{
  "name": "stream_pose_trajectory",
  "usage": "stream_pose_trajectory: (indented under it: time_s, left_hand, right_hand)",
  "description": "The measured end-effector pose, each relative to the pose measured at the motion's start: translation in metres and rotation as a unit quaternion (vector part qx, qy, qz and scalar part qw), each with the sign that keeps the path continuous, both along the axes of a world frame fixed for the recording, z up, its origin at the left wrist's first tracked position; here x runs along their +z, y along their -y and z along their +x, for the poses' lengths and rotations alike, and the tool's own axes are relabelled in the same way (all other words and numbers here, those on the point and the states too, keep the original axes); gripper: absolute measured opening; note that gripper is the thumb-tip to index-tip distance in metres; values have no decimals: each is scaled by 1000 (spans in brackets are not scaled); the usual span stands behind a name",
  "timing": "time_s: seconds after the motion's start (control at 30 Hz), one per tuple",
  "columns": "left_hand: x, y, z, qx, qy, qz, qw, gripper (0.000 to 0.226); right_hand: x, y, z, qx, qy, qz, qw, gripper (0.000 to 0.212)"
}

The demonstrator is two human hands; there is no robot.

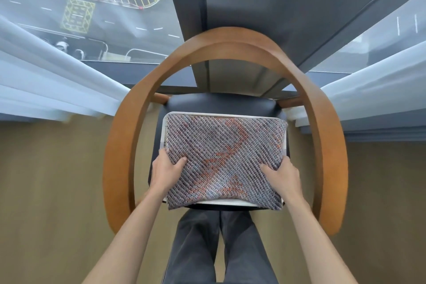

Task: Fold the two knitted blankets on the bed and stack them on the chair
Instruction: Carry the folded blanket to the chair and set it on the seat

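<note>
A folded grey knitted blanket with orange patches (224,154) lies on top of a folded white blanket (230,202), whose edges show along the back, left and front. Both rest on the dark seat (221,104) of a chair with a curved wooden armrest (129,127). My left hand (165,169) grips the grey blanket's left edge, thumb on top. My right hand (281,175) grips its right edge the same way. The fingers of both hands are hidden under the fabric.
A dark window frame (265,7) and large panes stand right behind the chair, with white curtains (46,80) at both sides. Tan carpet (50,191) lies left and right of the chair. My legs in dark trousers (221,249) stand at the seat's front edge.
</note>
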State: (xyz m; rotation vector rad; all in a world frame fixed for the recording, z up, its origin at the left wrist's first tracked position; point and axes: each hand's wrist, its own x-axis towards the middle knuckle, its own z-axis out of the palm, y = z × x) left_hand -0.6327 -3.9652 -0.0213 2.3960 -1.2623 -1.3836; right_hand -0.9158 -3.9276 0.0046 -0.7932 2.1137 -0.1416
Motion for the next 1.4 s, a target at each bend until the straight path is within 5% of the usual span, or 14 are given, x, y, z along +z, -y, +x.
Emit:
stream_pose_trajectory:
  time_s: [0.1,0.23,0.47,0.67,0.77,0.93,1.13,1.27,1.4]
  left_hand:
    - [10,-6,-6,-33,76,-82,993,58]
    - [9,-21,-25,-205,169,-208,941,51]
    - [-61,-21,-26,-458,203,-74,862,68]
    - [-111,-14,4,-562,268,-70,780,79]
    - [-101,-13,-9,-545,261,-62,795,76]
    - [-80,-7,-62,-458,182,-203,846,69]
    - [-121,16,-72,-521,217,-129,815,72]
    - [-113,10,-55,-425,216,-204,855,71]
    - [-123,14,-21,-397,255,-114,874,74]
  right_hand:
    - [8,-5,-1,53,-88,-20,995,44]
    - [-1,-10,11,134,-101,-68,984,37]
    - [-63,-5,28,322,-166,-55,931,46]
    - [-111,-12,25,393,-162,24,905,58]
    - [-105,-5,28,386,-174,13,906,54]
    - [-101,19,45,415,-190,-164,874,59]
    - [-143,41,33,517,-178,-60,835,72]
    - [-134,25,39,398,-215,-142,881,70]
    - [-146,15,25,349,-219,-58,909,76]
